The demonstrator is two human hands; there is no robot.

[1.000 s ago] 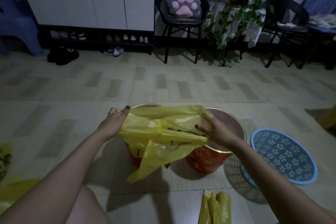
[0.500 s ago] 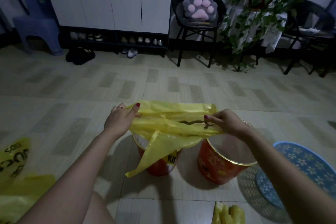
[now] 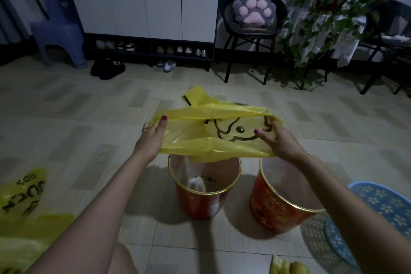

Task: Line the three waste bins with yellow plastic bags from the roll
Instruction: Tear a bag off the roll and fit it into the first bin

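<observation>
Item: thin yellow plastic bag with a black cartoon print (image 3: 222, 131), held in the air, mouth stretched open between both hands

Step in hand: opening the bag's mouth ahead of fitting; judged early in lining, as neither red bin shows a yellow liner

Left hand (image 3: 151, 140): at the bag's left edge, thumb and fingers spread inside the opening, pushing the film outward; fingers fairly straight, not curled in a pinch

Right hand (image 3: 275, 140): at the bag's right edge, thumb on the near rim, fingers beyond the film; exact curl cannot be told

Position: bag spans from one set of fingers to the other, its lower fold hanging just over the far rim of the red round bin with a gold rim (image 3: 205, 193), which sits below and between the hands; a second red gold-rimmed bin (image 3: 280, 204) stands just beside it, under the right wrist

Next move, judged: lower the open mouth over the nearer bin, push the body in, fold the edge over the rim

Also present: blue perforated basket (image 3: 382, 204), right of the right forearm
</observation>
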